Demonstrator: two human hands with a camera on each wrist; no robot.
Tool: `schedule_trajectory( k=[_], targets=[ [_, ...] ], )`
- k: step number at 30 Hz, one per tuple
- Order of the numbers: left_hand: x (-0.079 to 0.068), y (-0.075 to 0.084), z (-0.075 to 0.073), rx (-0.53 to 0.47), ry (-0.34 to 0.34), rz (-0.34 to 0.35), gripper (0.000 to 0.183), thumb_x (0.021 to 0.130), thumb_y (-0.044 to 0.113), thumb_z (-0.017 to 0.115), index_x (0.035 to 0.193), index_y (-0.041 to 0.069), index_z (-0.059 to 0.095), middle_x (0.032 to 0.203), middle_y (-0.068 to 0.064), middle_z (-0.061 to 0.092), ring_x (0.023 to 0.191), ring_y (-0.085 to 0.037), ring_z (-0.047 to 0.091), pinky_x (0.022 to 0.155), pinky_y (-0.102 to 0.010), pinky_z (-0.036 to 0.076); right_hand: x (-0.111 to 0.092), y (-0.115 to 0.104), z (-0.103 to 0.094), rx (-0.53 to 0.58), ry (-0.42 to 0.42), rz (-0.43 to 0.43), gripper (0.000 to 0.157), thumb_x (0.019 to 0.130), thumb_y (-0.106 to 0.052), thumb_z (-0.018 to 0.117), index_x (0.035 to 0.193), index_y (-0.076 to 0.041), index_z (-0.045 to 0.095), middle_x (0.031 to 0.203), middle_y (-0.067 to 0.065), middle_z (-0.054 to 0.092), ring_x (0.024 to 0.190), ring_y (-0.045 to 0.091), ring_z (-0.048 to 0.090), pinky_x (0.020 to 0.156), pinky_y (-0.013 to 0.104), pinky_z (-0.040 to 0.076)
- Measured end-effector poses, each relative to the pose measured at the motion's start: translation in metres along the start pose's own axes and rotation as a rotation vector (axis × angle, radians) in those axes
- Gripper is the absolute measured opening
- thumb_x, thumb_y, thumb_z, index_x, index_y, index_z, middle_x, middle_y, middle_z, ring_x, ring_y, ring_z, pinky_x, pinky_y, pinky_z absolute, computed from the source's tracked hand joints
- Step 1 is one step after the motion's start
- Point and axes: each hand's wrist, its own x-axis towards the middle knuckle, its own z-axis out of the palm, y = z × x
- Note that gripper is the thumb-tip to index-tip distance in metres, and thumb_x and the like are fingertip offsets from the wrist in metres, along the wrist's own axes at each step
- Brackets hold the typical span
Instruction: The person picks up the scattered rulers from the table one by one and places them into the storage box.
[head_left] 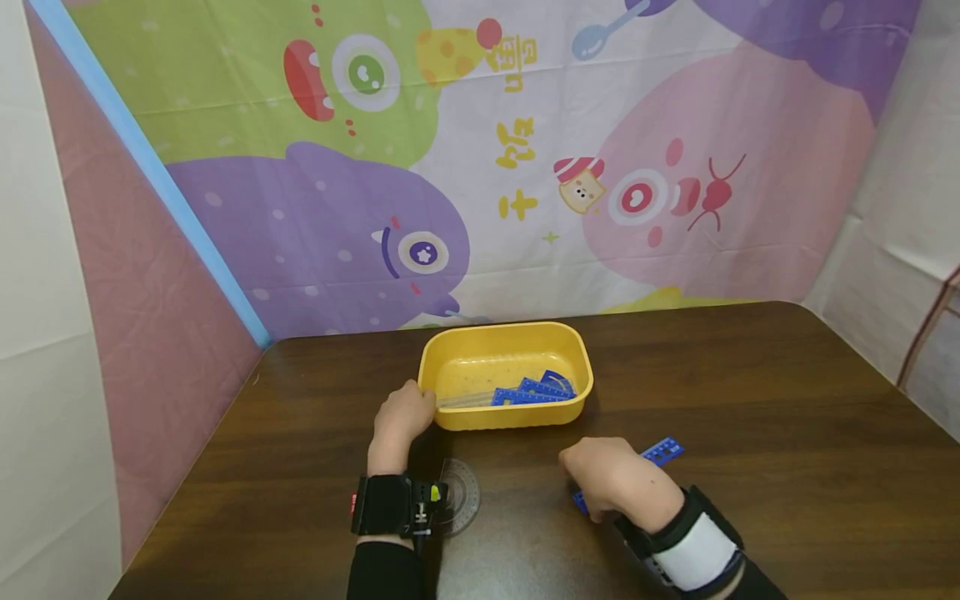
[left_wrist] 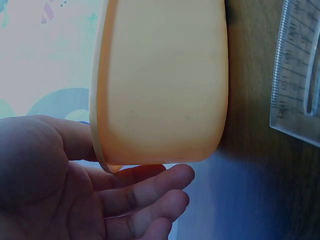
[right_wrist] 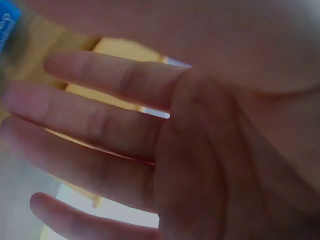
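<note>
My left hand (head_left: 402, 414) grips the left end of a yellow plastic basket (head_left: 517, 421). In the left wrist view the thumb goes over its rim and the fingers (left_wrist: 145, 192) lie around the outside. Blue rulers (head_left: 534, 393) and a clear ruler (head_left: 468, 401) lie in the basket. My right hand (head_left: 618, 479) is over a blue ruler (head_left: 663, 451) on the table, covering its middle. The right wrist view shows nearly straight fingers (right_wrist: 95, 120), with a corner of blue plastic (right_wrist: 7, 22) beyond them. Whether they touch the ruler is hidden.
A clear protractor (head_left: 461, 497) lies on the brown wooden table (head_left: 787, 417), partly behind the left wrist strap. A cartoon-printed cloth (head_left: 525, 275) hangs along the table's far edge. White cloth (head_left: 885, 250) hangs on the right.
</note>
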Motion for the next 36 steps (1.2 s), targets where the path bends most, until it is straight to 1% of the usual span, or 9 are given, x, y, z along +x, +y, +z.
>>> schedule_trajectory(
  k=[4, 8, 12, 17, 22, 27, 31, 36],
  targets=[
    [0.000, -0.001, 0.000, 0.001, -0.002, 0.002, 0.034, 0.091, 0.022, 0.034, 0.103, -0.006, 0.048, 0.073, -0.011, 0.045, 0.065, -0.025, 0.047, 0.056, -0.033, 0.034, 0.006, -0.001, 0.008, -0.069, 0.025, 0.037, 0.043, 0.048, -0.005, 0.086, 0.080, -0.009, 0.057, 0.078, 0.005, 0.060, 0.072, 0.021, 0.058, 0.065, 0.043, 0.050],
    [0.000, 0.000, 0.000, 0.008, -0.003, -0.001, 0.035, 0.092, 0.023, 0.034, 0.105, -0.006, 0.048, 0.074, -0.011, 0.046, 0.066, -0.025, 0.047, 0.057, -0.034, 0.035, 0.012, -0.002, 0.013, -0.119, 0.033, 0.063, 0.048, 0.045, -0.003, 0.087, 0.081, -0.006, 0.056, 0.080, 0.007, 0.059, 0.075, 0.023, 0.059, 0.065, 0.042, 0.050],
    [0.000, 0.001, -0.001, 0.014, -0.005, -0.006, 0.035, 0.092, 0.023, 0.034, 0.106, -0.007, 0.048, 0.075, -0.012, 0.047, 0.066, -0.026, 0.048, 0.058, -0.034, 0.036, 0.017, -0.002, 0.016, -0.112, 0.027, 0.068, 0.054, 0.045, 0.001, 0.086, 0.089, -0.003, 0.056, 0.087, 0.010, 0.056, 0.084, 0.027, 0.058, 0.070, 0.043, 0.049],
    [0.000, 0.001, 0.000, 0.013, -0.009, -0.013, 0.036, 0.092, 0.023, 0.034, 0.107, -0.007, 0.048, 0.074, -0.011, 0.046, 0.066, -0.025, 0.047, 0.057, -0.034, 0.035, 0.022, -0.002, 0.018, -0.105, 0.025, 0.061, 0.055, 0.046, 0.003, 0.085, 0.092, -0.002, 0.056, 0.090, 0.012, 0.056, 0.089, 0.030, 0.056, 0.074, 0.044, 0.048],
    [0.001, 0.001, 0.000, 0.004, -0.011, -0.014, 0.035, 0.092, 0.023, 0.034, 0.106, -0.006, 0.048, 0.072, -0.010, 0.045, 0.063, -0.024, 0.046, 0.055, -0.032, 0.034, 0.022, -0.001, 0.018, -0.128, 0.038, 0.042, 0.047, 0.048, 0.001, 0.084, 0.087, -0.005, 0.057, 0.087, 0.010, 0.059, 0.085, 0.027, 0.058, 0.071, 0.043, 0.049],
    [0.001, 0.001, 0.000, 0.010, -0.006, -0.014, 0.036, 0.092, 0.023, 0.035, 0.107, -0.006, 0.048, 0.074, -0.011, 0.046, 0.065, -0.025, 0.047, 0.057, -0.033, 0.035, 0.022, 0.001, 0.018, -0.129, 0.068, 0.017, 0.037, 0.052, -0.001, 0.083, 0.079, -0.008, 0.060, 0.078, 0.006, 0.061, 0.072, 0.022, 0.060, 0.065, 0.040, 0.050],
    [0.002, 0.001, 0.000, 0.010, -0.007, -0.017, 0.036, 0.092, 0.023, 0.035, 0.107, -0.006, 0.048, 0.074, -0.012, 0.046, 0.066, -0.025, 0.048, 0.057, -0.034, 0.035, 0.023, 0.002, 0.019, -0.110, 0.116, -0.012, 0.032, 0.050, 0.000, 0.083, 0.070, -0.008, 0.061, 0.071, 0.004, 0.061, 0.064, 0.019, 0.057, 0.059, 0.040, 0.050],
    [0.002, 0.002, 0.000, 0.014, -0.005, -0.014, 0.036, 0.092, 0.023, 0.035, 0.107, -0.007, 0.048, 0.075, -0.012, 0.046, 0.066, -0.025, 0.048, 0.057, -0.034, 0.035, 0.022, 0.004, 0.020, -0.095, 0.139, -0.034, 0.029, 0.050, -0.001, 0.083, 0.066, -0.008, 0.061, 0.069, 0.004, 0.060, 0.063, 0.018, 0.056, 0.057, 0.039, 0.050]
  ],
)
